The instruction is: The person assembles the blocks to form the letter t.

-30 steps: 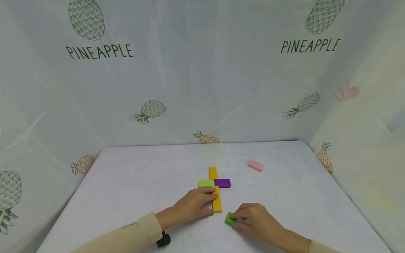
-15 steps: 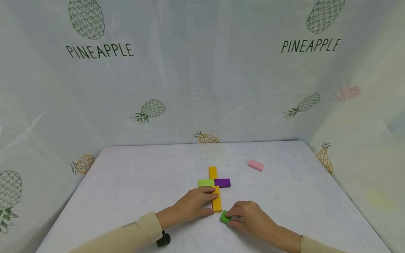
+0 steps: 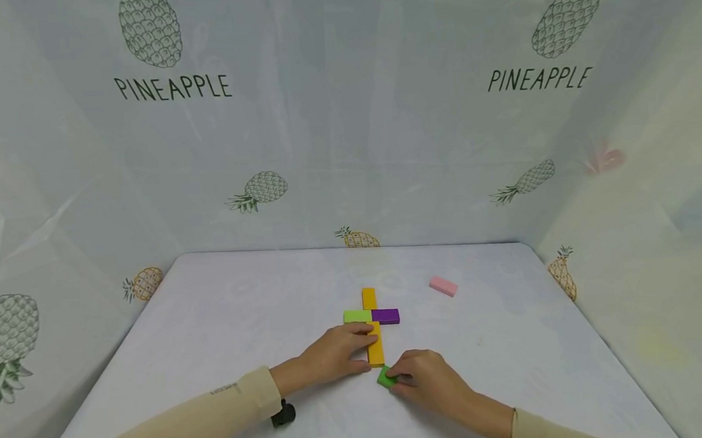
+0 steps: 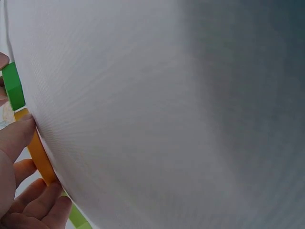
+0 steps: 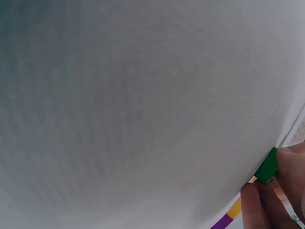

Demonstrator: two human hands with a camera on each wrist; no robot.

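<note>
In the head view a long yellow block [image 3: 376,354] lies on the white table, its far end against a lime-green block [image 3: 356,316] and beside a purple block [image 3: 386,316]. My left hand [image 3: 335,354] holds the yellow block, fingers over its far part and thumb near its near end. My right hand [image 3: 428,376] pinches a green block [image 3: 385,378], slightly turned, close to the yellow block's near end. In the left wrist view the green block [image 4: 14,86] sits just off the end of the yellow block [image 4: 42,160]; whether they touch I cannot tell.
A second yellow block [image 3: 369,299] stands beyond the lime-green and purple ones. Farther back to the right a pink block [image 3: 443,286] lies apart on the table [image 3: 257,288]. A pineapple-print cloth [image 3: 342,109] hangs behind the table and along its sides.
My right hand has slid the green block leftward, up to the yellow block's near end. My left hand has stayed in place on the yellow block.
</note>
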